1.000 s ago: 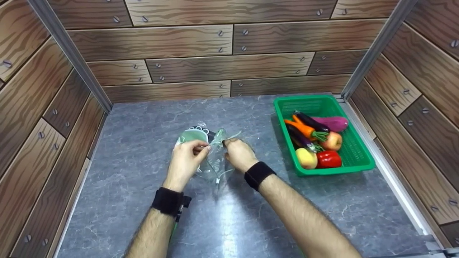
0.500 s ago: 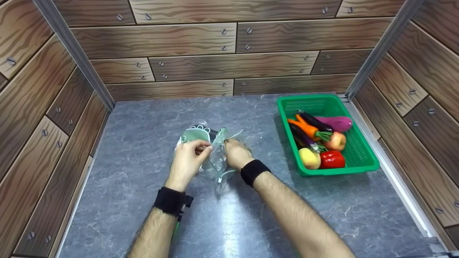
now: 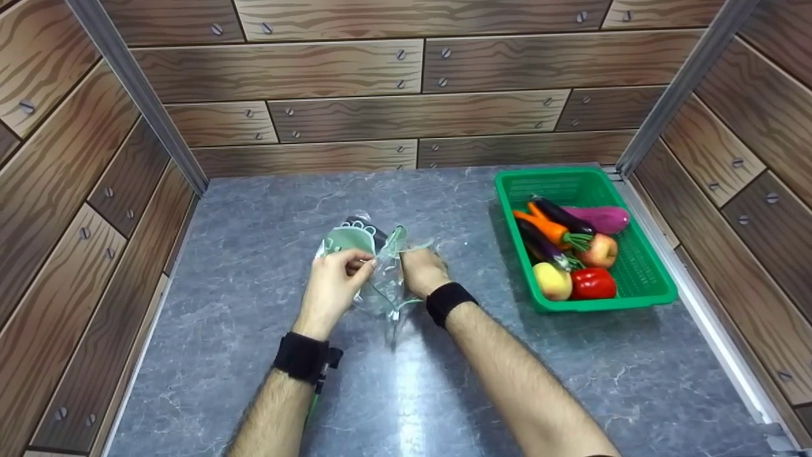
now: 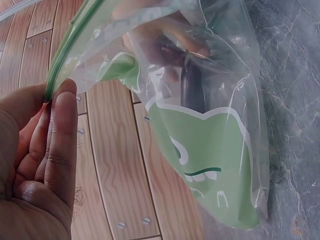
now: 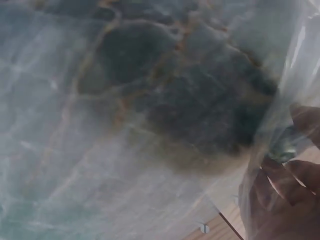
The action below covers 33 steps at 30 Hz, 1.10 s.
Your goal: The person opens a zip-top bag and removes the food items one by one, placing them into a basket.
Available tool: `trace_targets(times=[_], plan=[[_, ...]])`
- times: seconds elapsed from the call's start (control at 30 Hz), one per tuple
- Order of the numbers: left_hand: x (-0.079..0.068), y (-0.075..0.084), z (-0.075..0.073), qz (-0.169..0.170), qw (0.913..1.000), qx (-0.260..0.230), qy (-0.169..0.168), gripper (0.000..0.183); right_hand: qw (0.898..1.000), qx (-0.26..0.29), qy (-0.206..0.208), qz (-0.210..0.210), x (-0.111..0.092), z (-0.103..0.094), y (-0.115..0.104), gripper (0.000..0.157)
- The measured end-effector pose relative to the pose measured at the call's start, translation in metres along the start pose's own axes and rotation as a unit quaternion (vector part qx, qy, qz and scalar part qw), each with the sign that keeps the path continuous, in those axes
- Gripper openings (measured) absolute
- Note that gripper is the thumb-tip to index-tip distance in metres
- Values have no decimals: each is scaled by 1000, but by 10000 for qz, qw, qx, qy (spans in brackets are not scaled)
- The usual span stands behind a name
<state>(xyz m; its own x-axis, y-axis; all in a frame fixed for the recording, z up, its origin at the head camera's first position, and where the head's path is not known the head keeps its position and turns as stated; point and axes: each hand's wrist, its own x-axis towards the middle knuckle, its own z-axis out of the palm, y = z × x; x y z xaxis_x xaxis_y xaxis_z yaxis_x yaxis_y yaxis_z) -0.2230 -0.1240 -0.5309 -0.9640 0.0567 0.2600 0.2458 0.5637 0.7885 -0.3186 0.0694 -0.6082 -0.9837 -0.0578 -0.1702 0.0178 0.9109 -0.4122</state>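
My left hand [image 3: 339, 276] pinches the green zip edge of a clear zip bag [image 4: 200, 150] between thumb and fingers, as the left wrist view shows. The bag carries a green printed face with teeth. My right hand [image 3: 424, 271] reaches through the bag's mouth and grips a dark eggplant [image 4: 192, 90] inside it. In the head view, the eggplant's dark far end shows behind the green print, and the rest is hidden by the bag and hands. Through blurred plastic, the right wrist view shows curled fingers [image 5: 280, 195] at the eggplant's greenish stem end.
A green basket [image 3: 647, 279] stands on the right of the grey marbled table [image 3: 254, 216]. It holds eggplants, carrots [image 3: 545, 226], apples [image 3: 598, 251] and a red bell pepper [image 3: 593, 284]. Wood-patterned walls [image 3: 342, 70] enclose the back and sides.
My right hand has moved slightly left, deeper into the bag, and the eggplant's dark end shows farther out past the print. The left hand keeps its pinch. The head view has shifted slightly.
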Motion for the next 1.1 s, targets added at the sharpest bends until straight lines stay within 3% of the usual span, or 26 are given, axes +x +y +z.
trace_targets(times=[0.1, 0.2, 0.33, 0.53, 0.73, 0.8, 0.87, 0.97, 1.03, 1.1], plan=[[0, -1, 1, 13, 10000, 11, 19, 14, 9990, 377, 53, 238, 3, 4, 3, 55], [-1, -1, 1, 42, 10000, 29, 64, 14, 9980, 538, 213, 258, 6, 8, 4, 53], [-1, -1, 1, 46, 9999, 21, 95, 13, 9991, 205, 362, -85, 10, 13, 5, 35], [-2, -1, 2, 7, 10000, -15, 53, 15, 9973, 39, 617, -387, 0, 8, 3, 27], [-2, -2, 3, 19, 10000, 10, 36, 15, 9936, 879, 702, 107, -10, 1, -1, 36], [-2, -1, 4, 26, 10000, 31, 51, 14, 9926, 863, 846, -132, -15, -1, 0, 34], [-2, 0, 4, 25, 10000, 48, 64, 14, 9874, 483, 1276, -796, -16, 4, 6, 25], [-2, 1, 5, 7, 10000, 57, 56, 14, 9709, -72, 1825, -1551, -25, 3, 8, 17], [-1, 2, 6, 6, 10000, 54, 45, 14, 9627, -411, 2026, -1747, -31, 1, 8, 14], [-1, 2, 7, 10, 10000, 55, 28, 15, 9643, -663, 1911, -1710, -40, -8, 1, 10]])
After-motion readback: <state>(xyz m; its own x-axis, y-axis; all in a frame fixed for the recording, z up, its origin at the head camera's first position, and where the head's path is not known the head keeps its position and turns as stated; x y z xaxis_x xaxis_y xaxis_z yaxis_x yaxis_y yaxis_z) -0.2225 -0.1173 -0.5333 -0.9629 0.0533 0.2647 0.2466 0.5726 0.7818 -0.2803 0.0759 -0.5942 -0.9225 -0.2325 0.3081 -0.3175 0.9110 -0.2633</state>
